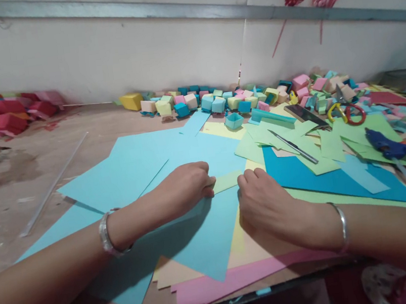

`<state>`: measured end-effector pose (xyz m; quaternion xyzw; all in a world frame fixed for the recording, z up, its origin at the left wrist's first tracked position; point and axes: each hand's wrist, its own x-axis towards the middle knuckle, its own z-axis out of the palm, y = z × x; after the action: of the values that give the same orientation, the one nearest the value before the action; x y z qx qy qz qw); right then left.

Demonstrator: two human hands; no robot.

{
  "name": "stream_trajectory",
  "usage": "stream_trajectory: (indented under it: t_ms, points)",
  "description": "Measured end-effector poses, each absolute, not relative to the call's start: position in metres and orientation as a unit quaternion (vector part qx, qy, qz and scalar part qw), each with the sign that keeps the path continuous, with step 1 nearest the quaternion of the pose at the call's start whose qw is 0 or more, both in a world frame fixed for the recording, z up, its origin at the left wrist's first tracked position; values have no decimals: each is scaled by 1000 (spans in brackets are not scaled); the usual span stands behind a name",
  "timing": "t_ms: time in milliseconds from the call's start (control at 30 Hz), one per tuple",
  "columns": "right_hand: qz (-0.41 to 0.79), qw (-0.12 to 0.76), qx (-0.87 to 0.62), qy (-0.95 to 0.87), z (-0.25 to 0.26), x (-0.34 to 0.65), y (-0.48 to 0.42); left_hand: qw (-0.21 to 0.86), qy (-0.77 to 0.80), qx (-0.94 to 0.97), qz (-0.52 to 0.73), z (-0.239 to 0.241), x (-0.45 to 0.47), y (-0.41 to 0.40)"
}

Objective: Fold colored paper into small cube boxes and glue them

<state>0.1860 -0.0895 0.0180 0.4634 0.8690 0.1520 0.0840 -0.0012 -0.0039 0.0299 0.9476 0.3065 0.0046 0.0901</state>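
Observation:
A light green paper strip (227,182) stretches between my two hands above light blue sheets (172,143). My left hand (189,183) pinches the strip's left end between thumb and fingers. At its right end, my right hand (263,196) is closed with curled fingers, which hide the paper's edge. A silver bangle circles each wrist. Right of my hands, a slim metal pen-like tool (294,146) rests on green paper scraps (331,145). Beneath those scraps lies a darker blue sheet (310,172).
Small folded paper boxes (218,104) line the wall, with red ones (7,118) at far left. Scissors (346,112), a phone (305,114) and a blue glue gun (392,143) lie at right. A clear stick (55,184) lies left. Pink sheets (202,291) reach the table's front edge.

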Motion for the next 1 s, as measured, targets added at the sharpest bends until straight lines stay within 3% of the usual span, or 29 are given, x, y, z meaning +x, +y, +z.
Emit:
stream_trajectory:
  t_ms: [367,533,1000]
  points:
    - [208,0,477,854,13,181,-89,45,282,958,32,28,1,-11]
    - [138,-25,375,916,4,176,-85,57,283,957,19,28,1,-11]
    - [124,72,494,858,6,179,-64,-18,289,957,20,21,2,-17]
